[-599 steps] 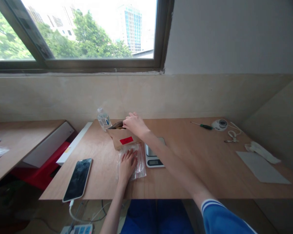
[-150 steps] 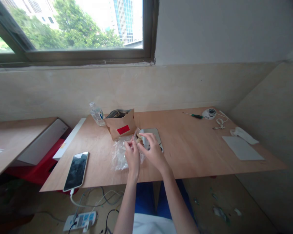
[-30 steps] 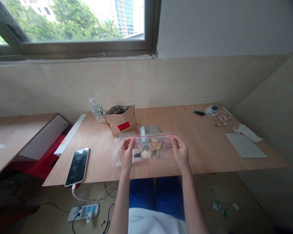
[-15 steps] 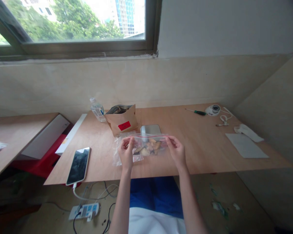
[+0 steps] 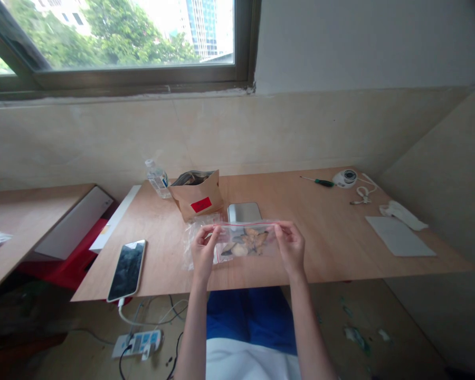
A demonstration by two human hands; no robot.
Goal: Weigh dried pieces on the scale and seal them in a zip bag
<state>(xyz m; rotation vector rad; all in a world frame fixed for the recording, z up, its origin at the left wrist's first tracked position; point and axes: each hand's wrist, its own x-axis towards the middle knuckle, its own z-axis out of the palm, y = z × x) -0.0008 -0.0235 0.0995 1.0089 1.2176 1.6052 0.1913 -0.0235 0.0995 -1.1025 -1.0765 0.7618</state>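
Between my hands a clear zip-lock bag with a red seal line is stretched out, holding brown and pale dried pieces. My left hand pinches its upper left corner, and my right hand pinches the upper right corner. Just behind the bag lies a small silver scale-like box, partly covered by it. Under and beside my left hand are more clear plastic bags. An open brown paper pouch with a red label stands behind them.
A water bottle stands beside the pouch. At the left edge lies a phone with a cable running down to a power strip. To the right are a screwdriver, a white dome camera and a white sheet.
My right hand has shifted slightly right and the bag is pulled straighter and flatter. The red seal line now runs taut between both hands.
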